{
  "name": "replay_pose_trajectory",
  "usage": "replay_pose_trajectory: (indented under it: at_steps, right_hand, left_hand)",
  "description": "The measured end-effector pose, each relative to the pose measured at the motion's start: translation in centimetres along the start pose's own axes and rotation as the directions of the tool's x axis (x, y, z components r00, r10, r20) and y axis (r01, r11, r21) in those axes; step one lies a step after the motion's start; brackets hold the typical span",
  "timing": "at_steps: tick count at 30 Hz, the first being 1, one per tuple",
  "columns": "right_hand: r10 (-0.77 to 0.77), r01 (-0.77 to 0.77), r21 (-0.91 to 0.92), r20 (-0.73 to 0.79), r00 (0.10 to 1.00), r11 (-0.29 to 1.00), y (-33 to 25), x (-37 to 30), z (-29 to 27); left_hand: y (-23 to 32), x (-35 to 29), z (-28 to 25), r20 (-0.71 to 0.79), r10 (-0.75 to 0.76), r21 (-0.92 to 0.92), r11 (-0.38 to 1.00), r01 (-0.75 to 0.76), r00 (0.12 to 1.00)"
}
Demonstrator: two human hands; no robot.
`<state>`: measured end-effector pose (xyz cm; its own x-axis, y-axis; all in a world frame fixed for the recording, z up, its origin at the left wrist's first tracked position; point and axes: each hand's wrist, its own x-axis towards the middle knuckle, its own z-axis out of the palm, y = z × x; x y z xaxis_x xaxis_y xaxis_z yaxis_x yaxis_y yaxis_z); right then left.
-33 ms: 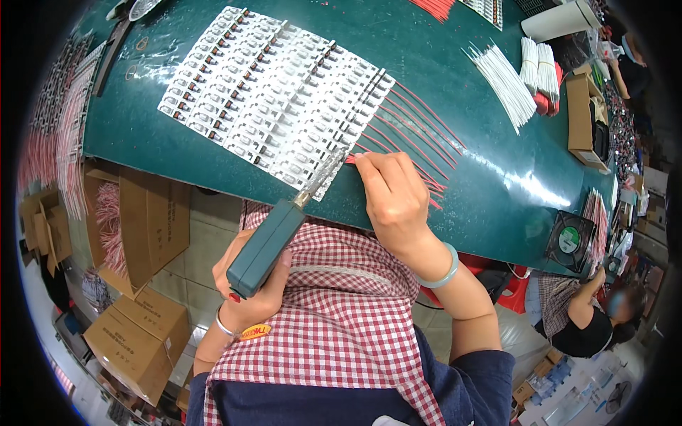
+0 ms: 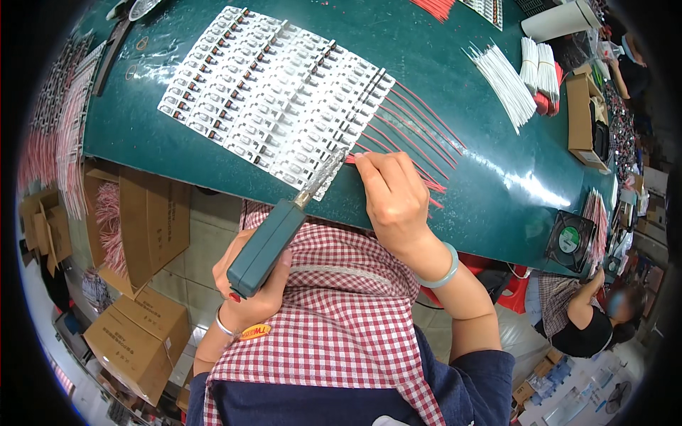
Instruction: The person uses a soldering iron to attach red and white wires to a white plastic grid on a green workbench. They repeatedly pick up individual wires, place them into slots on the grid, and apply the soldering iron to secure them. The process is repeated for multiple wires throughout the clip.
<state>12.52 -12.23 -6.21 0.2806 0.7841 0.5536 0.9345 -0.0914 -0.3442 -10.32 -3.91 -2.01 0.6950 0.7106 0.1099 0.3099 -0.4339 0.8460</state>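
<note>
At a dark green desk [image 2: 142, 135], a worker's left hand [image 2: 249, 273], at eight o'clock from the centre, wraps a dark green, boxy-handled tool [image 2: 264, 248] with a slim metal shaft, while the right hand [image 2: 391, 195], between two and three o'clock, pinches thin red insulated wires [image 2: 419, 135] between thumb and bent fingers. No shift can be seen from the instant before: both hands keep the same pose, which suggests a single joint being held steady rather than a move to another. The white, gridded sheet of small circuit boards [image 2: 277, 92] lies flat at eleven o'clock, several wires fanning from its edge toward one and two o'clock. The tool's tip blends into the pale sheet at its near corner, so whether it touches metal cannot be told; the pinched wire ends are masked by fingertips, and some left-hand fingers vanish behind the handle. A second red bundle [image 2: 433, 7] is cropped at the top edge near one o'clock. Toward four o'clock, a seated co-worker [image 2: 586, 316] is warped and soft near the lens rim.
</note>
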Motion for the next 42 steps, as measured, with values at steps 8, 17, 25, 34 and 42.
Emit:
replay_pose_trajectory:
  at_steps: [8, 17, 25, 34, 42]
  right_hand:
    - [-0.004, 0.004, -0.031, 0.009, 1.0, 0.999, -0.1, 0.0, 0.2]
    - [-0.052, 0.052, -0.051, 0.002, 0.999, 0.997, 0.1, -0.1, 0.4]
    - [-0.015, 0.015, 0.009, -0.045, 0.999, 1.0, -0.4, -0.3, 0.2]
    - [0.022, -0.021, 0.039, -0.018, 1.0, 0.999, -1.2, -0.8, 0.3]
    - [0.002, -0.002, 0.018, -0.002, 1.0, 1.0, -1.3, -0.6, 0.3]
  left_hand:
    - [0.3, 0.2, 0.0, 0.02, -0.024, 0.019, 1.0, 0.023, 1.0]
    - [-0.4, -0.7, -0.2, -0.023, 0.032, 0.01, 0.999, -0.032, 0.999]
    - [-0.4, -1.0, -0.5, -0.043, 0.034, 0.017, 0.999, -0.034, 0.998]
    - [-0.4, -1.2, -0.5, -0.034, 0.015, 0.022, 1.0, -0.014, 0.999]
    - [-0.1, -0.8, -0.5, 0.007, 0.017, 0.039, 0.999, -0.017, 1.0]
